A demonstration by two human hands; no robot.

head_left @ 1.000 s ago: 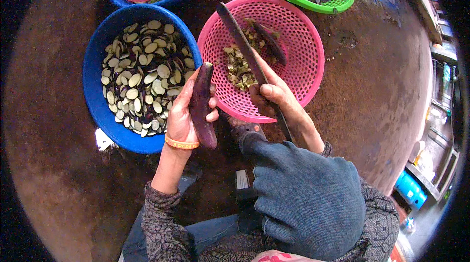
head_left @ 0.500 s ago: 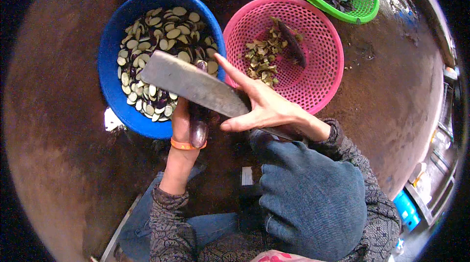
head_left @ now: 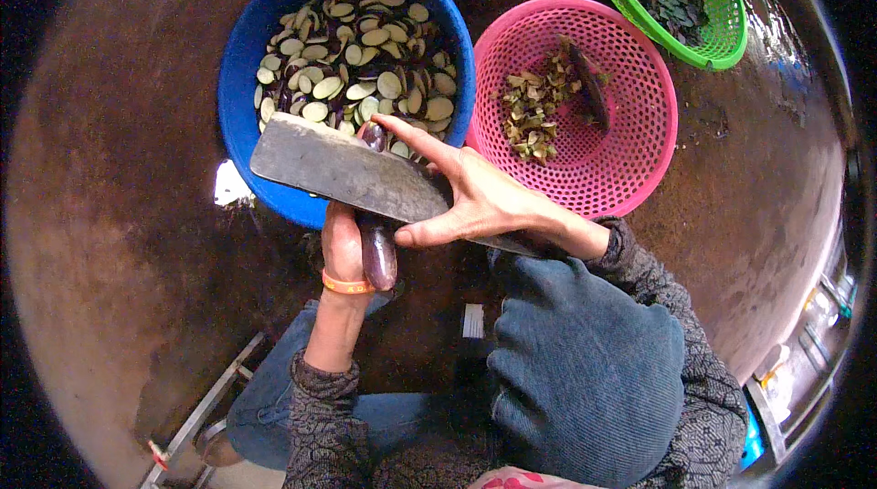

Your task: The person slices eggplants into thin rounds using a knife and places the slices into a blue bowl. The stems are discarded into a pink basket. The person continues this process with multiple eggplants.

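While the left hand (head_left: pixel 342 242) clasps the eggplant (head_left: pixel 379 261), the right hand (head_left: pixel 489 197) grips the knife (head_left: pixel 343 171) across it, forefinger (head_left: pixel 418 137) extended.

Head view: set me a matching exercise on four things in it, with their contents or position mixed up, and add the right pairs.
Things:
1. Blue basin
2. Pink basket
3. Green basket
4. Wide-bladed knife

Contents or position:
A. Contains pale-faced slices with dark skin
B. In the right hand, its blade crossing in front of the held eggplant
C. Contains dark leaves
D. Contains pale trimmings and a second eggplant

Right pairs: 1-A; 2-D; 3-C; 4-B
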